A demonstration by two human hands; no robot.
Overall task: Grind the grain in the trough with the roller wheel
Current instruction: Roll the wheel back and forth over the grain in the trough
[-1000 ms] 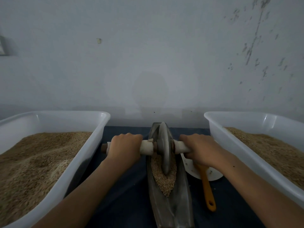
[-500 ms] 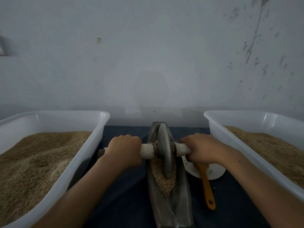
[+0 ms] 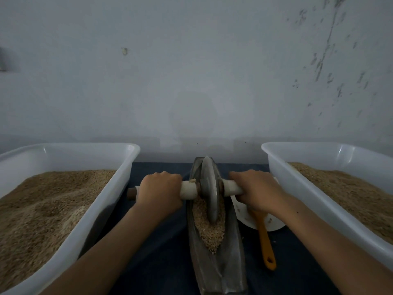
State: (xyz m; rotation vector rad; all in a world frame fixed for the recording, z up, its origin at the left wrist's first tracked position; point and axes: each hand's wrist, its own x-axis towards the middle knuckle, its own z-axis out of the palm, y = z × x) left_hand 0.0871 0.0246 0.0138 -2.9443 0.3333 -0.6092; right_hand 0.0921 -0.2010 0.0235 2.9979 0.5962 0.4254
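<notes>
Grinding with a roller wheel. The trough [image 3: 214,271] lies lengthwise at the middle of the bench [image 3: 161,252], its far end toward the wall edge and its near end toward the front edge. The grain [image 3: 209,231] fills the middle and far part of the channel; the near end is bare metal. The wheel [image 3: 209,194] stands upright on its rim in the grain, in the far half of the trough. The left hand [image 3: 159,193] is curled round the axle [image 3: 189,189] on the wheel's left side; the right hand [image 3: 258,191] is curled round it on the right, both knuckles up.

To do the stroke well, judged from this position: press down evenly through both hands so that the wheel stays upright and does not ride up one wall; draw it the full length of the grain bed, toward the near end, then back; keep the axle square to the trough. Uneven pressure would probably push grain over the rim.

A bin [image 3: 70,158] holding grain stands at the left edge and a second bin [image 3: 319,154] at the right. A white dish [image 3: 274,224] with an orange brush [image 3: 265,245] lies just right of the trough.
</notes>
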